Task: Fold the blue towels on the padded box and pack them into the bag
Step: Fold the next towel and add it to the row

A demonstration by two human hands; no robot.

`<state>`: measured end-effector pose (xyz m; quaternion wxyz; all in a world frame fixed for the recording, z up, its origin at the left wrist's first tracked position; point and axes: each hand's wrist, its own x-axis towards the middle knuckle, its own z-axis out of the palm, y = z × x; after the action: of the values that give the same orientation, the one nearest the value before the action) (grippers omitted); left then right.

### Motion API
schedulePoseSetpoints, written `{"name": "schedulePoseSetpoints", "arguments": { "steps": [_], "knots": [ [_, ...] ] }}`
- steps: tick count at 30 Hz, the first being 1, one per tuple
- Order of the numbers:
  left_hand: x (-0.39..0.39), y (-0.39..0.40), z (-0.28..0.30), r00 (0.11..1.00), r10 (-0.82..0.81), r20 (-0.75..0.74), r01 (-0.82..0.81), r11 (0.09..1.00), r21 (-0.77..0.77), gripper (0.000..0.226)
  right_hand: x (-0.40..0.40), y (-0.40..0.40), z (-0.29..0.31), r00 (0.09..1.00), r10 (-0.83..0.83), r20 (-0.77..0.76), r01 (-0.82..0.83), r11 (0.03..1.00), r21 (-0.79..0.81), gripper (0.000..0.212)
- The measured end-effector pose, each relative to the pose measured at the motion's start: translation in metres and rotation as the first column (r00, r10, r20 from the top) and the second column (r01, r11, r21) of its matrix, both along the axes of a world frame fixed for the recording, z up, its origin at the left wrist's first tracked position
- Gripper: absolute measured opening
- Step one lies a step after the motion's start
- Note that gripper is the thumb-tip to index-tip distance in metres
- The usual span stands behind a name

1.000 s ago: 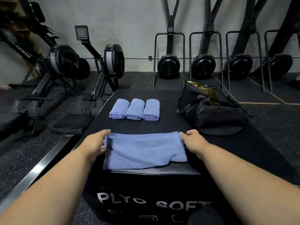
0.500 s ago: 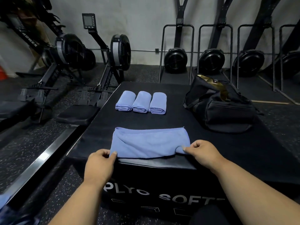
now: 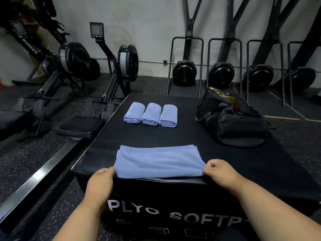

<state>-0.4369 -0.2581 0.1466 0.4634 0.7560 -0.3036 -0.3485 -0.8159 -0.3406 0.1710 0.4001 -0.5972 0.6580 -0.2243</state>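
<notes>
blue towel (image 3: 159,161), folded flat, lies at the 6 o'clock edge of the padded box (image 3: 182,136); left hand (image 3: 100,184) and right hand (image 3: 220,172) each pinch a near corner. bare box top separates it from three rolled towels (image 3: 150,114) at 12 o'clock and the bag (image 3: 234,119) at 2 o'clock.

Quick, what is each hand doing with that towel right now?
Left hand: pinching the near left corner of the half-folded blue towel.
Right hand: fingers curled, gripping the towel's near right corner.
</notes>
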Motion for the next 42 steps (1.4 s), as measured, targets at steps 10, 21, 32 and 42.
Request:
{"name": "schedulePoseSetpoints", "arguments": {
  "steps": [10,21,32,42],
  "knots": [
    [0.001,-0.02,0.008,0.938,-0.098,0.332,0.126,0.99,-0.061,0.024,0.021,-0.022,0.001,0.991,-0.134,0.021,0.133,0.991,0.012,0.035],
    [0.001,-0.056,0.001,0.92,-0.134,0.369,0.177,0.98,-0.087,0.045,0.038,-0.061,-0.012,0.951,-0.287,0.119,0.286,0.958,0.022,0.031],
    [0.006,-0.074,0.004,0.843,-0.281,0.458,0.266,0.959,0.098,0.028,0.045,-0.088,-0.011,0.954,-0.278,0.116,0.279,0.96,0.011,0.03],
    [0.018,-0.081,0.016,0.951,-0.098,0.294,0.133,0.986,-0.103,0.015,0.042,-0.092,-0.015,0.965,-0.256,0.056,0.256,0.967,-0.001,0.008]
  ]
}}
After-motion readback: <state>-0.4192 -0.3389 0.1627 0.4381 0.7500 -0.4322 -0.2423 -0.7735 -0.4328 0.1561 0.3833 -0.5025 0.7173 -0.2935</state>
